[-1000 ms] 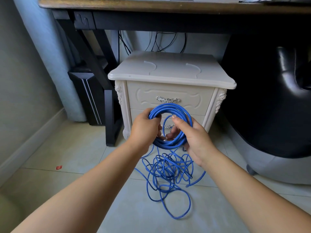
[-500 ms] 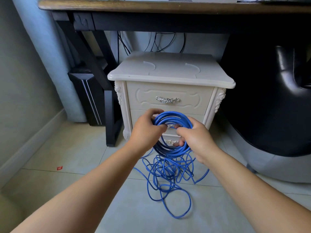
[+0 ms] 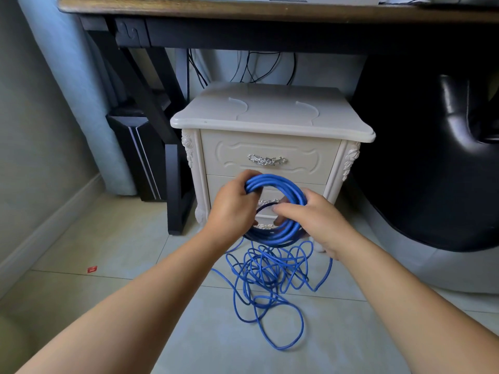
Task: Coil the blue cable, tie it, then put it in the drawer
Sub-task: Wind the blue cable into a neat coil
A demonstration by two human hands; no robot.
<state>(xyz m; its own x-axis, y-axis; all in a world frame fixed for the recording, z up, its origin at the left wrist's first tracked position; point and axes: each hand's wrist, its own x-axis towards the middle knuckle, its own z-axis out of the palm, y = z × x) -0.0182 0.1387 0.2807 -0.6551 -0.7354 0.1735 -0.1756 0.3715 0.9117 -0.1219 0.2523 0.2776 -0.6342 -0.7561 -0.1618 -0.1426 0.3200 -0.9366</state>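
Coiling step, ~half done. Blue cable coil is held up in front of the nightstand, w/ loose slack piled on the floor below it. Left hand clamps the coil's left side; right hand closed on the right side, feeding a loop. Keep loops same size, untwist slack before each wrap. Vs 0.5 s ago: coil tilted, right hand further right.
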